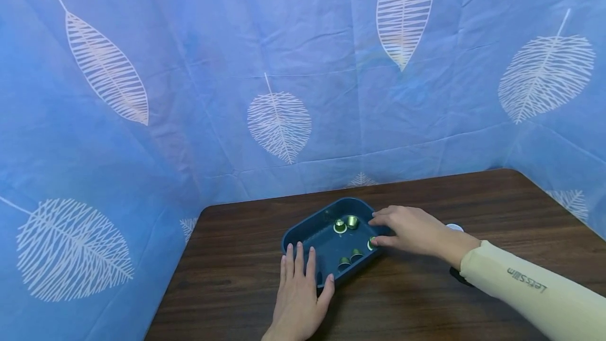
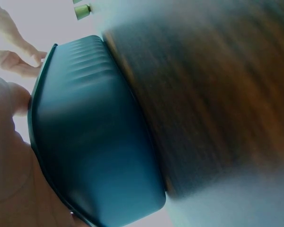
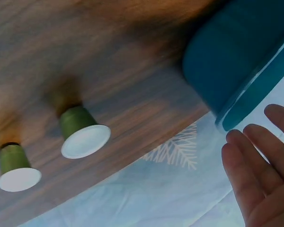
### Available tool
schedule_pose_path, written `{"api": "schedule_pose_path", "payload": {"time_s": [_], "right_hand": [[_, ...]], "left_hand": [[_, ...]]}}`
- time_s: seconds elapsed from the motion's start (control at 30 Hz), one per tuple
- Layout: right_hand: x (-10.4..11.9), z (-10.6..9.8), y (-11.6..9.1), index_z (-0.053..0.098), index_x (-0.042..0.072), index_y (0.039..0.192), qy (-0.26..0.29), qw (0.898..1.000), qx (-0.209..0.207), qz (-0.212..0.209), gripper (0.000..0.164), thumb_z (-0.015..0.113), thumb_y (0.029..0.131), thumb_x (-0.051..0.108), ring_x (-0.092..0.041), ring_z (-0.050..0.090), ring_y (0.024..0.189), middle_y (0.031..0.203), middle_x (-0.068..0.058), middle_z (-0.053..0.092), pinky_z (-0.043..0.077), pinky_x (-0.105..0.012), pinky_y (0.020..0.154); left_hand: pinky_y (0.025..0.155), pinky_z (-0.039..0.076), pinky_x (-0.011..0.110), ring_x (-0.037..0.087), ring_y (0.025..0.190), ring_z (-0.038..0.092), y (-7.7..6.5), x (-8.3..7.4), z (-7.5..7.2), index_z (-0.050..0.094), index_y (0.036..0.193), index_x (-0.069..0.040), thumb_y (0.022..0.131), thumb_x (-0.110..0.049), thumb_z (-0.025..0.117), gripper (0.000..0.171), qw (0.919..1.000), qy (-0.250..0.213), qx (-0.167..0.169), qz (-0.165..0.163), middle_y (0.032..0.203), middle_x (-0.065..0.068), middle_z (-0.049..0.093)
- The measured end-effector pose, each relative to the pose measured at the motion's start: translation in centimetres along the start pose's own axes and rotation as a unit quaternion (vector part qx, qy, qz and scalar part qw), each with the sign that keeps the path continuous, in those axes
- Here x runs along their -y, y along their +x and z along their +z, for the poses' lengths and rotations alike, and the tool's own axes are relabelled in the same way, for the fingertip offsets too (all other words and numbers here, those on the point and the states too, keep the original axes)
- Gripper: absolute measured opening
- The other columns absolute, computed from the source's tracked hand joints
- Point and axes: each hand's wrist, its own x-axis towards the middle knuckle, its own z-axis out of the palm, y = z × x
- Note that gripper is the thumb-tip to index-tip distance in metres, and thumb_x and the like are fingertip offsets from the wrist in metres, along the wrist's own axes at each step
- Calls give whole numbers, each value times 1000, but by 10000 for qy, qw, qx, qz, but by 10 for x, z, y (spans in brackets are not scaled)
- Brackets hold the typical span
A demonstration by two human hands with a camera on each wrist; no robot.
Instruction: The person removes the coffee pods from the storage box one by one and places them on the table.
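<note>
A dark blue rectangular tray [image 1: 331, 201] stands on the table and holds several green coffee capsules [image 1: 352, 222], some upright and some lying tipped. My left hand [image 1: 295, 296] rests on the tray's near left rim with fingers extended; its palm shows beside the rim [image 2: 35, 137] in the left wrist view. Over the right end of the tray is my right hand [image 1: 409, 230], fingers loosely bent. Its thumb tip is beside a capsule [image 1: 371, 244] inside the tray, partly hidden by that thumb. In the right wrist view, the fingers [image 3: 255, 165] are spread apart near the rim.
Two more green capsules stand on the wooden table [image 1: 236, 272] with white lids up, a larger one [image 3: 83, 135] and a smaller one [image 3: 20, 171] in the right wrist view. My right arm mostly covers them in the head view. A blue leaf-patterned cloth [image 1: 199, 93] hangs behind.
</note>
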Motion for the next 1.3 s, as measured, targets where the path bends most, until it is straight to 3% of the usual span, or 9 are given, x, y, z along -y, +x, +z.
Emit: {"api": "schedule_pose_path", "payload": {"time_s": [0.2,0.63,0.97,1.3], "right_hand": [[3,1,14,77,12,132,-35,9986,491,-193,44,77,99,42,-34,71,127,137,-13,74,61,-54,101],[14,15,35,77,14,132,246,9942,1014,-260,41,80,98,37,-29,72,125,133,-8,77,61,-50,101],[13,30,44,74,7,132,-232,9964,810,-91,50,84,94,38,-27,76,113,123,-12,77,65,-46,93],[14,37,51,71,0,135,-510,9946,848,310,55,85,94,34,-31,72,116,125,-17,75,64,-47,96]], "left_hand": [[135,17,64,41,169,12,-1,-1,0,43,165,-12,107,-64,47,78,10000,63,-50,13,179,18,25],[135,16,64,41,170,10,-1,1,2,42,166,-11,107,-65,44,80,9999,64,-56,84,179,19,24],[135,16,64,41,169,11,0,1,1,43,165,-11,108,-63,46,78,10000,14,-52,70,179,20,25],[135,16,63,40,169,11,1,1,3,43,165,-11,107,-65,44,79,9999,44,-75,69,179,19,25]]}}
